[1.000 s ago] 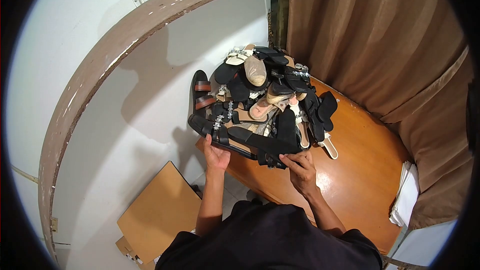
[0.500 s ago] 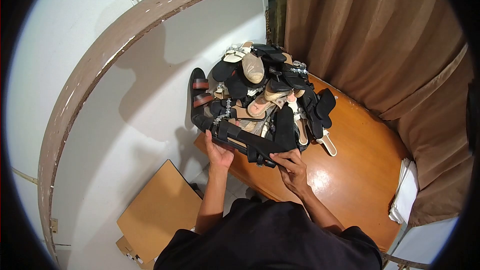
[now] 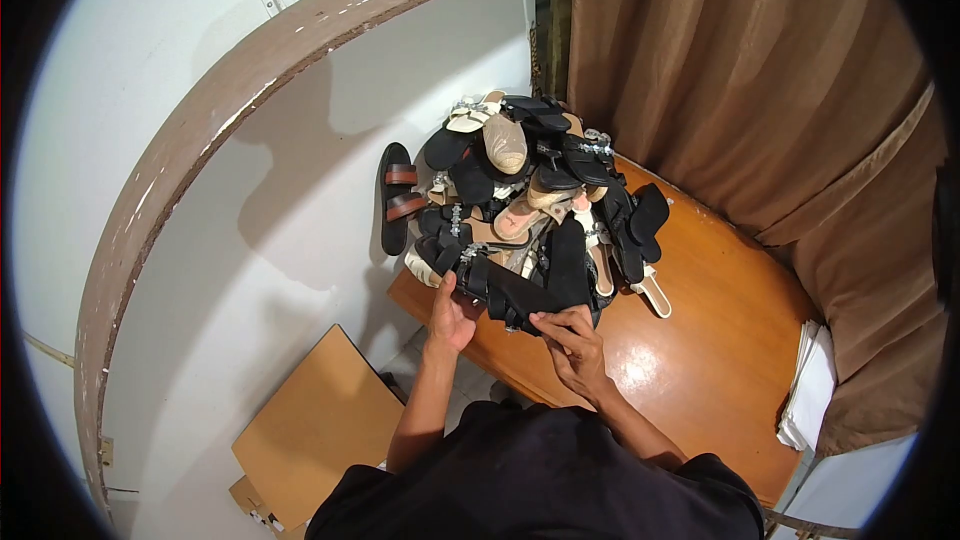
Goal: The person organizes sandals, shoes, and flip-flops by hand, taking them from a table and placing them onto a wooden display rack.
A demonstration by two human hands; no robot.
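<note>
Near the front edge of the table, a black sandal is held between my two hands. My left hand grips its left end, thumb up at the side and fingers partly hidden beneath. At the other end, my right hand pinches the sandal between thumb and fingers. Just behind lies a heap of sandals, mostly black, some white or tan with jewelled straps. A black sandal with reddish-brown straps rests at the heap's left side. One wedge sandal near the top appears wrapped in clear plastic.
The heap sits on a glossy wooden table. White papers lie at its right edge, beside a brown curtain. Lower left is a cardboard box. A curved brown edge runs along the white wall.
Both hands still hold the black sandal. My left hand and the sandal's left end have shifted right, uncovering a pale sandal and the lower part of the brown-strapped one.
</note>
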